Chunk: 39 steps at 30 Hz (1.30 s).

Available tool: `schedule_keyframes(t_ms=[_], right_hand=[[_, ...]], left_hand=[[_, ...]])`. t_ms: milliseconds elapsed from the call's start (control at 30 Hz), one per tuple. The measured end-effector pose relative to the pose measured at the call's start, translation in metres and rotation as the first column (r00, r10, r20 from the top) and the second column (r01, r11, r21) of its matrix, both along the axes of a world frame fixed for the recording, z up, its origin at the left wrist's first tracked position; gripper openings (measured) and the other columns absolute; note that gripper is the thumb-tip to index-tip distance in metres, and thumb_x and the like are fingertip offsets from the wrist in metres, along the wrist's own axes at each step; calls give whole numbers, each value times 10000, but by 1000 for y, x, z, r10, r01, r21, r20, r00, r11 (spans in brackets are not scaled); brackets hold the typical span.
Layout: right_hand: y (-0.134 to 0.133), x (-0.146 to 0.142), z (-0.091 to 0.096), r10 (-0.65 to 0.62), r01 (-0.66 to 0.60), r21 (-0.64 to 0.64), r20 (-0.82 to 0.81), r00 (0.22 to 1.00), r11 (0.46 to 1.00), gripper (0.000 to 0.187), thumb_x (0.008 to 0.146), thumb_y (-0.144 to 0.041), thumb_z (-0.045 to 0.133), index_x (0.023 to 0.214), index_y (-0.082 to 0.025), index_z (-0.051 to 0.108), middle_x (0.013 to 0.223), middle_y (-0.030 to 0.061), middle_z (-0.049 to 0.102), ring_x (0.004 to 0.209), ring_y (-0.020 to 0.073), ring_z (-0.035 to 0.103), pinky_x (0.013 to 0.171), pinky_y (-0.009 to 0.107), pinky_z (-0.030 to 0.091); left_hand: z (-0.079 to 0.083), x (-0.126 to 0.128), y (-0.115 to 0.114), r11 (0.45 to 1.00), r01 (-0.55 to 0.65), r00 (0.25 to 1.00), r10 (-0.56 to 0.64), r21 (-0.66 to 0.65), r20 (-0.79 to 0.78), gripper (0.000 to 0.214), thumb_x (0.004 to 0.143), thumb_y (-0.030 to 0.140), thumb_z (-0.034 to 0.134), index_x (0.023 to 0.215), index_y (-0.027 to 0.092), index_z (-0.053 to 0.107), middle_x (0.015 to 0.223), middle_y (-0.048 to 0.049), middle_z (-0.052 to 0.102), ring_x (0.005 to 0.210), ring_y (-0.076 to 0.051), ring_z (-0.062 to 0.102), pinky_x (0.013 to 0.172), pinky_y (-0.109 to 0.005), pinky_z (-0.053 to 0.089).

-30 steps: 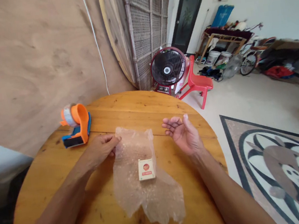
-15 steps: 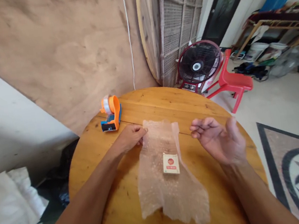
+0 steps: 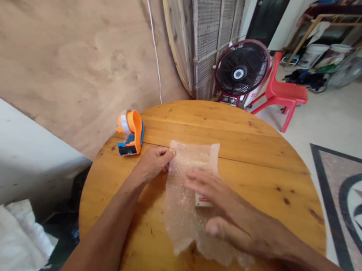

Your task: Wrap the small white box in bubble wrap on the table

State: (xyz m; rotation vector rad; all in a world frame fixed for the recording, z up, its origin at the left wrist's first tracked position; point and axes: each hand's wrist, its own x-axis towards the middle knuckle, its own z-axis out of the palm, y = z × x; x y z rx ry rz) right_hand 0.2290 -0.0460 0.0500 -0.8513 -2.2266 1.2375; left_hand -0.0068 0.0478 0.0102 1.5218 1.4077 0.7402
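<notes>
A sheet of bubble wrap (image 3: 184,197) lies spread on a round wooden table (image 3: 254,161). My left hand (image 3: 153,162) pinches the sheet's far left corner, fingers closed on it. My right hand (image 3: 232,217) lies over the middle of the sheet, fingers stretched out flat. It covers most of a small white box with a red mark (image 3: 203,202); only the box's near edge shows beside my fingers. Whether the palm presses on the box I cannot tell.
An orange and blue tape dispenser (image 3: 130,133) sits at the table's far left edge. Behind the table stand a plywood wall, a wicker screen, a dark floor fan (image 3: 242,72) and a red plastic chair (image 3: 282,95). White cloth lies on the floor at left.
My right hand, raised palm-up at the right of the sheet before, has come down onto the bubble wrap and over the small box. My left hand has kept its hold on the corner.
</notes>
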Motion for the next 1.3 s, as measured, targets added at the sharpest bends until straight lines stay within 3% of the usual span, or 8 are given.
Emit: schedule_keyframes(t_ms=[167, 367, 567, 700, 800, 933, 1033, 1300], right_hand=[[27, 15, -25, -422, 422, 25, 14, 906, 906, 508, 948, -515, 372, 1391, -279, 447, 1493, 48, 395, 1390, 249, 322, 1162, 494, 197], [55, 22, -46, -496, 498, -64, 45, 867, 865, 572, 913, -611, 365, 1347, -259, 488, 1435, 71, 475, 1326, 264, 422, 1130, 481, 275], [66, 30, -60, -583, 588, -133, 78, 809, 798, 610, 887, -667, 345, 1304, -257, 518, 1353, 104, 539, 1123, 280, 577, 893, 459, 484], [71, 33, -64, -607, 600, -181, 22, 794, 779, 562, 881, -665, 362, 1196, -257, 586, 1239, 99, 607, 1007, 244, 615, 681, 336, 519], [71, 33, -64, -611, 595, -214, -8, 792, 775, 548, 885, -657, 366, 1162, -247, 600, 1219, 99, 615, 984, 228, 617, 643, 300, 502], [68, 31, -60, -612, 594, -238, -5, 790, 768, 555, 887, -653, 369, 1223, -259, 567, 1229, 93, 610, 1012, 225, 606, 682, 309, 495], [66, 30, -58, -609, 593, -237, 4, 793, 770, 562, 882, -661, 371, 1231, -264, 565, 1230, 87, 609, 1033, 230, 596, 713, 326, 492], [66, 30, -56, -601, 583, -233, -5, 800, 778, 572, 880, -663, 371, 1240, -261, 562, 1219, 98, 615, 1037, 245, 593, 709, 348, 496]], left_hand=[[-3, 0, 1, 994, -4, 985, 22, 111, -169, 355, 778, 420, 487, 524, 186, 405, 472, 50, 391, 449, -95, 387, 472, -225, 274], [-6, 7, -1, 965, 0, 739, 177, 262, -650, 253, 780, 347, 510, 591, 181, 545, 601, -25, 587, 592, -164, 507, 526, -265, 243], [-8, 15, -5, 956, 37, 603, 211, 291, -769, 209, 826, 313, 481, 748, 183, 625, 764, -77, 676, 731, -237, 604, 554, -291, 308], [-7, 18, -10, 861, 166, 626, 285, 481, -726, 153, 824, 211, 501, 873, 158, 637, 901, -97, 670, 872, -251, 607, 702, -319, 409], [-5, 23, -15, 785, 267, 710, 233, 559, -665, 161, 844, 201, 509, 894, 157, 655, 912, -92, 666, 894, -242, 603, 772, -328, 426], [-5, 31, -21, 794, 334, 862, -40, 507, -506, 175, 854, 203, 511, 836, 187, 684, 814, -31, 689, 772, -178, 626, 675, -272, 438], [-8, 36, -22, 820, 350, 919, -205, 454, -338, 212, 848, 166, 495, 908, 199, 696, 868, -6, 713, 780, -144, 645, 697, -243, 466], [-20, 39, -17, 771, 401, 912, -282, 495, -299, 281, 842, 124, 463, 965, 182, 708, 1123, -47, 695, 1063, -174, 623, 956, -287, 461]])
